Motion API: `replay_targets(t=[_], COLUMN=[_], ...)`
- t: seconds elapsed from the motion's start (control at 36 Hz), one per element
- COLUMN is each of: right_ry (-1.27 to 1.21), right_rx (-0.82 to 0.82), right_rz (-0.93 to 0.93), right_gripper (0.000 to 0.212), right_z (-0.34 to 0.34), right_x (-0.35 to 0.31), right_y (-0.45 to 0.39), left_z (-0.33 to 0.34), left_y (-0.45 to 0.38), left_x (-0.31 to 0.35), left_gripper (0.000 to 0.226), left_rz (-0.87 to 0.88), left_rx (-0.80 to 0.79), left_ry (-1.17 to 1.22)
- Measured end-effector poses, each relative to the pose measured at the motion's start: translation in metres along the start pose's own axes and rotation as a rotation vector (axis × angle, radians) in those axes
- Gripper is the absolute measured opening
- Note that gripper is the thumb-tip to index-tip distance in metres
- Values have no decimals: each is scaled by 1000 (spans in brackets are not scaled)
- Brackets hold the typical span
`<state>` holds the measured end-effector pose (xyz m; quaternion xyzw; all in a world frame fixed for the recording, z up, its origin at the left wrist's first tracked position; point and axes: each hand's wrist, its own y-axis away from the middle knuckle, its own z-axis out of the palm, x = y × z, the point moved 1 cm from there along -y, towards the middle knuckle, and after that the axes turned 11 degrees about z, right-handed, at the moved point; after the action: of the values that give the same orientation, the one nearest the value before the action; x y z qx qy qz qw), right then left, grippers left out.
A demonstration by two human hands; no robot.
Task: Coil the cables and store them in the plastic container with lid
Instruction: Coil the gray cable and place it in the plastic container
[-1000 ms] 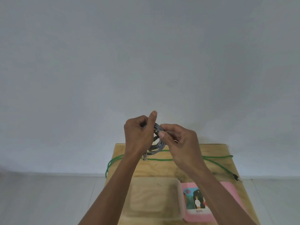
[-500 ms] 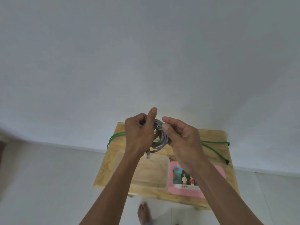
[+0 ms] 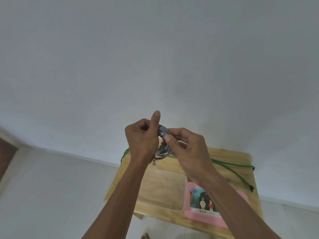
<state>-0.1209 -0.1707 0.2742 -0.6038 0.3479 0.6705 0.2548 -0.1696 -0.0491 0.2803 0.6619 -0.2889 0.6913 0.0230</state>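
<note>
Head view shows a grey cable (image 3: 164,142) held in the air as a small coil above the wooden table (image 3: 229,157); to finish this step well, I judge the loose tail should be tucked snugly round the loops so the bundle keeps its shape, the plug end (image 3: 154,162) kept from snagging. The left hand (image 3: 141,140) clenches round the coil, thumb raised straight; the right hand (image 3: 188,149) pinches a strand at the coil's edge between thumb and fingertips. The clear plastic container (image 3: 183,183) sits open below, the pink lid (image 3: 241,199) just beside it; a green cable (image 3: 231,165) lies uncoiled on the table.
</note>
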Motion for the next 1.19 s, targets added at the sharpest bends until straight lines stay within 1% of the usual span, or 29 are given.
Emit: replay_targets(t=[0.14,0.31,0.36,0.42,0.47,0.56,0.69,0.78,0.81,0.89,1.0,1.08,1.14,1.19], right_ry=[-81,-13,-22,-38,-45,-14,50,38,48,49,22,92,155,178], right_rx=[65,83,94,100,103,137,209,229,235,270,309,362,387,397], right_rz=[-12,-36,-34,-26,-26,-51,-78,-43,-32,24,179,275,335,393], right_gripper=[12,12,13,13,13,20,29,37,37,36,38,35,32,18], right_z=[28,61,71,81,88,96,109,112,112,113,115,115,117,119], right_x=[4,21,27,32,35,39,59,74,78,96,133,166,190,215], right_y=[-7,-19,-21,-23,-25,-31,-41,-47,-48,-51,-51,-50,-50,-50], left_z=[-14,-33,-38,-44,-49,-56,-71,-83,-87,-103,-123,-132,-135,-138], left_y=[-19,-43,-51,-60,-69,-76,-78,-76,-74,-68,-55,-44,-37,-30], left_x=[-11,-32,-37,-41,-45,-55,-83,-104,-112,-136,-182,-212,-228,-242], left_gripper=[52,50,48,45,43,45,53,55,54,47,29,21,27,36], left_rz=[-8,-171,-247,-284,-290,-308,-444,-510,-529,-559,-551,-528,-519,-535], left_rx=[21,94,124,120,83,14,-114,-220,-245,-269,-323,-452,-552,-641], left_ry=[18,42,56,61,44,18,38,27,24,-1,-219,-393,-482,-531])
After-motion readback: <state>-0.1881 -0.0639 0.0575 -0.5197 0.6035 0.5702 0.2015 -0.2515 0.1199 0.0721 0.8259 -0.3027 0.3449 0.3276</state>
